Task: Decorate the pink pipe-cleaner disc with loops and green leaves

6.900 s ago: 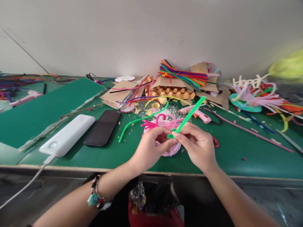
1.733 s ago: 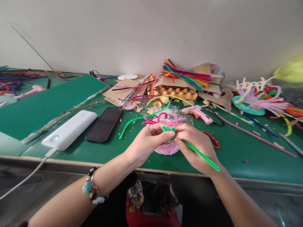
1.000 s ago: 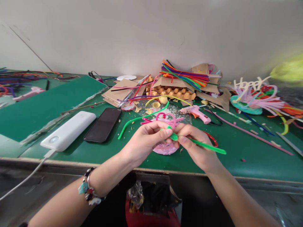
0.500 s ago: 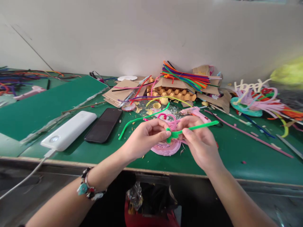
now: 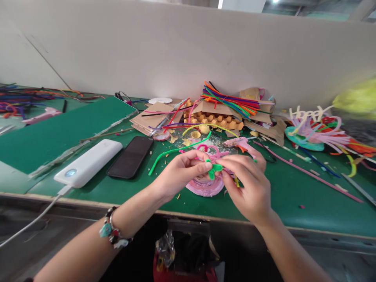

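Between my two hands is a green pipe cleaner (image 5: 215, 168), bent into small leaf-like loops. My left hand (image 5: 188, 168) pinches its left side between thumb and forefinger. From the right, my right hand (image 5: 248, 186) grips the other side with thumb and fingertips, and the rest of the stem is mostly hidden by that hand. Just beyond and below them, a pink round piece (image 5: 205, 188) with pink pipe-cleaner loops lies on the green table (image 5: 132, 196), partly covered by my hands. Another green pipe cleaner (image 5: 167, 152) lies curved beside my left hand.
A white power bank (image 5: 88, 162) with a cable and a black phone (image 5: 131, 156) lie on the left. Behind are cardboard, an egg carton (image 5: 217, 119) and a pipe-cleaner bundle (image 5: 230, 100). A pink glue gun (image 5: 239, 143) and a pipe-cleaner bouquet (image 5: 320, 129) are on the right.
My right hand has turned over and its fingers have moved in over the green pipe cleaner. The straight green end that stuck out to the right is now mostly out of sight.
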Demonstrator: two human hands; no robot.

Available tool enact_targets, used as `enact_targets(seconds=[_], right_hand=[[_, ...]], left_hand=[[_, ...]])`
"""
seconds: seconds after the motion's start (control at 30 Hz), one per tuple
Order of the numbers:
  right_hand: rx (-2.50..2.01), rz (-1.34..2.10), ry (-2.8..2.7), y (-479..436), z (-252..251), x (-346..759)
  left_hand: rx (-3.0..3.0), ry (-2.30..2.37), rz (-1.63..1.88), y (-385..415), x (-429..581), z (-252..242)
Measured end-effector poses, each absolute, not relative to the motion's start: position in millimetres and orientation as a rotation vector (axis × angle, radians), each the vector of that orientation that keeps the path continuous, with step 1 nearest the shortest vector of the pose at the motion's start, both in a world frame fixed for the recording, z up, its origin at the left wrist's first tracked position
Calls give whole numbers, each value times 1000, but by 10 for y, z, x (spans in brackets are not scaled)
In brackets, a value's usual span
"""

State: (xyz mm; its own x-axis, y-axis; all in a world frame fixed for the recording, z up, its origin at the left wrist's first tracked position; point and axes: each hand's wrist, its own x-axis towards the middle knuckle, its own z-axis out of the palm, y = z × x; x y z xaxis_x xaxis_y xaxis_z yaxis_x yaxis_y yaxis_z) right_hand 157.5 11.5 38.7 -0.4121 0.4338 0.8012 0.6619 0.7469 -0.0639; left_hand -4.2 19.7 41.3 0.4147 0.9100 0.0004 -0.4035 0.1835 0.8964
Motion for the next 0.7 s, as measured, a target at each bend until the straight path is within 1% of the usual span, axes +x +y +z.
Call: enact_targets(seconds=[0.13, 0.3, 0.53, 0.7], right_hand=[[-761, -154, -2010, 99, 388, 1538], [-779, -63, -1913, 46, 394, 1497], [-867, 222, -1816, 51, 395, 1508], [-860, 496, -1706, 50, 430, 1526]], left_hand=[[1003, 611, 1090, 162, -8, 416], [1037, 607, 1149, 105, 40, 470], [1030, 615, 1095, 122, 45, 477], [1001, 546, 1089, 124, 33, 460]])
